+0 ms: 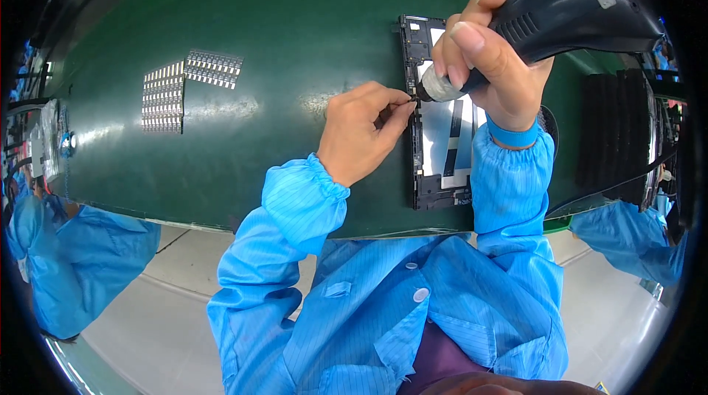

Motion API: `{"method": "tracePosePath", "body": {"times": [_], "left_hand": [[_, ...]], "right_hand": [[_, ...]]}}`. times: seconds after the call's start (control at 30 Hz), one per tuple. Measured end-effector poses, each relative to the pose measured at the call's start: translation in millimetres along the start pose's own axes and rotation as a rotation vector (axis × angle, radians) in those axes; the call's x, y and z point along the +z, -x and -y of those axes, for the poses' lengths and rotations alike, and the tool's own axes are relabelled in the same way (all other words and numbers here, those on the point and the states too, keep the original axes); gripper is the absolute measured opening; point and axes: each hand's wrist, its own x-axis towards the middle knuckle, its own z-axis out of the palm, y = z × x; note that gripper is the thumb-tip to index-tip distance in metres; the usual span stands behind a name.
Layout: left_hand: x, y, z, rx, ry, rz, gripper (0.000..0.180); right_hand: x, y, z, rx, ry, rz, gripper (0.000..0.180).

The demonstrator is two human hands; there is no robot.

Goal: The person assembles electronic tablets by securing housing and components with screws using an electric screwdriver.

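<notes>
My left hand (366, 126) is closed in a pinch at the left edge of a flat black-framed device (418, 192); whatever sits between its fingertips is too small to make out. The device lies on the bench, with a pale, shiny panel set inside its frame. Gripped in my right hand (495, 56) is a black handheld tool (564, 15) with vent slots and a pale wrapped nose. The tool's dark tip points down-left, close to my left fingertips. My right hand and forearm cover much of the device's right side.
Two sheets of small metallic parts, one larger (163, 98) and one smaller (213, 68), lie at the left on the green bench (280, 26). Stacked black panels (616, 129) stand at the right, with a cable in front. Blue-sleeved people (96, 262) sit on both sides.
</notes>
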Motion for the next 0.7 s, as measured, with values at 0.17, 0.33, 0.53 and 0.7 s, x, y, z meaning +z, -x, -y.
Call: {"method": "tracePosePath", "body": {"times": [0.17, 0.33, 0.53, 0.7], "left_hand": [[0, 0, 1, -0.006, 0.008, -0.020, 0.010], [0, 0, 1, -0.009, -0.006, -0.023, 0.010], [-5, 1, 0, -0.040, -0.023, -0.021, 0.015], [-13, 8, 23, -0.112, 0.171, -0.155, 0.020]], "right_hand": [[3, 1, -1, -0.003, 0.045, -0.028, 0.032], [6, 1, 0, 0.009, 0.016, -0.037, 0.033], [3, 1, -1, 0.011, 0.035, -0.034, 0.033], [0, -1, -3, 0.081, 0.241, -0.088, 0.032]]}}
